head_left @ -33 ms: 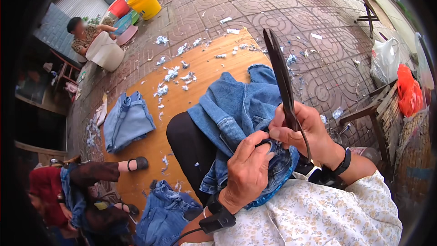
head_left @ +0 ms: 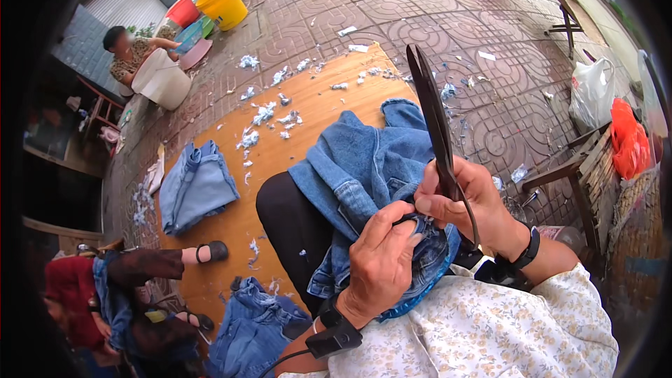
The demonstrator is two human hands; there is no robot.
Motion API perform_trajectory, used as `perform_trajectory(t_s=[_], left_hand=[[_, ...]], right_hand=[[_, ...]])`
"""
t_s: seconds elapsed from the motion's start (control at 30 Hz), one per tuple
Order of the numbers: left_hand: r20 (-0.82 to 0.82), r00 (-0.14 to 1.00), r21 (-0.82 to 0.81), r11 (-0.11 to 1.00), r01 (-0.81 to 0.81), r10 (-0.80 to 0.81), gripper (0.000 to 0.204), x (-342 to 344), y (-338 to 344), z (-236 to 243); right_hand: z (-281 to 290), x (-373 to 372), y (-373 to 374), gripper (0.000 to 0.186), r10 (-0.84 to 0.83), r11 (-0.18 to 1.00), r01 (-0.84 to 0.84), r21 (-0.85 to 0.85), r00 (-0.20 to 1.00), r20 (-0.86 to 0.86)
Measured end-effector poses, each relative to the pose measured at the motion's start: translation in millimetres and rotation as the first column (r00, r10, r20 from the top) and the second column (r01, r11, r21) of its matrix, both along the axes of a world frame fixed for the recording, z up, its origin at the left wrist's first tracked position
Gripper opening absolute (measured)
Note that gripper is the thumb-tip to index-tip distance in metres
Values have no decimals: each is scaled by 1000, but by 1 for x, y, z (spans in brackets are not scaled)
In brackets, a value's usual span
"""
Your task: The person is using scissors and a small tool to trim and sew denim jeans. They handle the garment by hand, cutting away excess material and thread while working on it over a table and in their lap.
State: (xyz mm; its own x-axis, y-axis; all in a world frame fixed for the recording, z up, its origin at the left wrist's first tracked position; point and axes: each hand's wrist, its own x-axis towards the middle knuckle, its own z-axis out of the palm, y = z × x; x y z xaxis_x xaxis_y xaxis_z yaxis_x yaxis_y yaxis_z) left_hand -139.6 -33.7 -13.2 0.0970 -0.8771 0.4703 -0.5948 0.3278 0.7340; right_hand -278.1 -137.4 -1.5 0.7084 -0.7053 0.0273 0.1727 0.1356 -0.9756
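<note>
A blue denim garment (head_left: 364,168) lies across my lap over my black trouser leg (head_left: 294,224). My left hand (head_left: 381,259) pinches a fold of the denim near its waistband. My right hand (head_left: 465,199) grips the handles of long black shears (head_left: 430,108), whose closed blades point up and away from me. Both hands meet over the same bit of fabric, thumbs almost touching.
A wooden board (head_left: 308,119) on the patterned paving carries a folded denim piece (head_left: 196,185) and several blue scraps. Another person's leg and sandal (head_left: 203,253) lie at lower left beside more denim (head_left: 255,325). A crouching person (head_left: 136,52) works by a white tub. Wooden chair (head_left: 581,168) at right.
</note>
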Motion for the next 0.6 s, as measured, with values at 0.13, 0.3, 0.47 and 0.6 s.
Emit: perform_trajectory(t_s=[0.13, 0.3, 0.47, 0.6], left_hand=[[-40, 999, -24, 1000, 12, -13, 16, 2, 0, -3], [-56, 998, -18, 1000, 20, -21, 16, 2, -4, -1], [-74, 997, -28, 1000, 13, -15, 14, 4, -3, -3], [-79, 997, -24, 1000, 12, -14, 12, 4, -5, 0]], right_hand=[[0, 0, 2, 15, -4, 991, 3, 135, 1000, 9], [-1, -1, 1, 16, -121, 969, 113, 220, 992, 22], [-7, -14, -5, 17, -188, 971, 193, 138, 981, -50], [-34, -39, 2, 42, -191, 965, 151, -213, 965, -181]])
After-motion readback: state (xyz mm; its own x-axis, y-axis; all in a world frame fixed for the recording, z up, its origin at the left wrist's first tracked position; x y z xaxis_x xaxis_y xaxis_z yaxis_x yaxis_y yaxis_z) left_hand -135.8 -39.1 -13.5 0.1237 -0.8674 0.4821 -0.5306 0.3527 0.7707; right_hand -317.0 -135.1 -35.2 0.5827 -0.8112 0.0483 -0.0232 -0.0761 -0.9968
